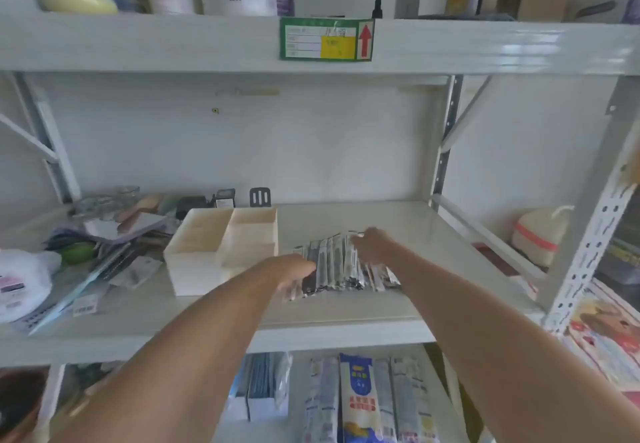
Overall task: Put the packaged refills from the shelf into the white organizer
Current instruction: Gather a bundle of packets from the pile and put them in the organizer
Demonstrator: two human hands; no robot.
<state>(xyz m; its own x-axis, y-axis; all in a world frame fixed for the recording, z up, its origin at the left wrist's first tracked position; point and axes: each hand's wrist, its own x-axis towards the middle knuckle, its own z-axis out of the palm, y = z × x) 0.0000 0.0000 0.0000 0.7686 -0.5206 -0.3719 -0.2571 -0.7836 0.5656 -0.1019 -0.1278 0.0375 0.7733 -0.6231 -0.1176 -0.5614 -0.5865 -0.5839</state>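
A fanned pile of long, clear packaged refills (337, 262) with dark contents lies on the middle shelf (415, 234), just right of the white organizer (194, 255). The organizer is a low box with several compartments that look empty. My left hand (294, 274) rests on the pile's near left end, its fingers blurred and curled over the packs. My right hand (372, 245) lies over the pile's far right end, fingers closed around the top packs. Both hands touch the pile; none of it is lifted.
Left of the organizer lies clutter: a white pouch (20, 283), a green object (78, 252), papers and small packets. A white jug (538, 234) stands on the neighbouring shelf at right. A labelled beam (325, 39) runs overhead; more packages (360, 397) fill the shelf below.
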